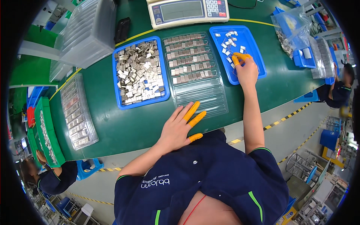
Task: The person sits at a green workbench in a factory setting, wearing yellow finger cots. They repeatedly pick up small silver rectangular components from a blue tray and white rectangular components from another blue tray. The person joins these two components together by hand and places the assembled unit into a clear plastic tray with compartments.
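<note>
My left hand [177, 126], fingers spread and yellow cots on several fingertips, rests by the near end of a clear plastic blister tray [202, 95]. Rows of small grey metal-cased parts [189, 58] with thin wires fill that tray's far part; its near grooves hold none. My right hand [247, 71], also in yellow finger cots, reaches into the blue tray [258, 63] on the right. Its fingertips are pinched together low among small white wired parts [229, 42]; whatever is between them is too small to make out.
Left of the blister tray, a blue tray [118, 93] holds a heap of metal-cased parts. A digital scale [187, 13] stands behind. Further left are a filled clear tray [78, 112] and stacked clear trays [88, 33]. Co-workers [56, 182] sit at both sides.
</note>
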`<state>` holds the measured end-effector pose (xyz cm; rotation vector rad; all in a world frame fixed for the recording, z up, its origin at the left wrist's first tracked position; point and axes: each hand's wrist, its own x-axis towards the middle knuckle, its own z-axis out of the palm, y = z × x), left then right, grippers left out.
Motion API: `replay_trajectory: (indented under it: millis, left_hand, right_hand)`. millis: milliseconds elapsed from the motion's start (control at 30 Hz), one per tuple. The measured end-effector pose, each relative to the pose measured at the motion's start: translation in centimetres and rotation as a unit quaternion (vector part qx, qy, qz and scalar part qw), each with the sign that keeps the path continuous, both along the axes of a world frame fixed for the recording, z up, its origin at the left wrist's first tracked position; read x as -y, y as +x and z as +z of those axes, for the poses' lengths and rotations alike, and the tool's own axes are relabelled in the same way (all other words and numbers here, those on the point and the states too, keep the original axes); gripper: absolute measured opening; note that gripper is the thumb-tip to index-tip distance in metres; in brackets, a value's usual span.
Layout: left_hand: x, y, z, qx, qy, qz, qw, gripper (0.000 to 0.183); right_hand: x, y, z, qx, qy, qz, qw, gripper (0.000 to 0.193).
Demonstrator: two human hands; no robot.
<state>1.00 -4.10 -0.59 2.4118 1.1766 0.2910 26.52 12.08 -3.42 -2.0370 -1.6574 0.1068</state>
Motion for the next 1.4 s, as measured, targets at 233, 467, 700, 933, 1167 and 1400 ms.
replay_trajectory:
  millis: [233,467,700,933,1167,1400]
  left_hand:
    - [0.3,0.5,-0.5,-0.002,0.013,0.029,0.999,0.061]
    - [0.1,-0.2,0.2,0.019,0.000,0.087,0.996,0.062]
    - [-2.5,-4.7,-0.5,0.005,0.133,0.269,0.954,0.049]
    - [-2.9,-5.0,-1.0,0.056,0.111,0.297,0.947,0.052]
    - [-4.6,-6.4,0.8,0.092,0.072,0.306,0.945,0.064]
    - [-11.2,-10.6,0.6,0.062,0.240,0.418,0.874,0.033]
  right_hand:
    - [-0.1,-0.1,0.2,0.009,0.000,0.012,1.000,0.019]
    - [-0.2,-0.1,0.2,0.008,-0.005,0.025,1.000,0.018]
    - [-0.1,-0.1,-0.1,-0.093,0.183,0.057,0.977,0.022]
    - [0.3,-1.2,1.1,-0.209,0.180,0.005,0.961,0.021]
    - [0.2,-0.2,0.3,-0.217,0.296,0.054,0.929,0.018]
    - [0.3,-0.4,0.4,-0.303,0.273,0.042,0.912,0.016]
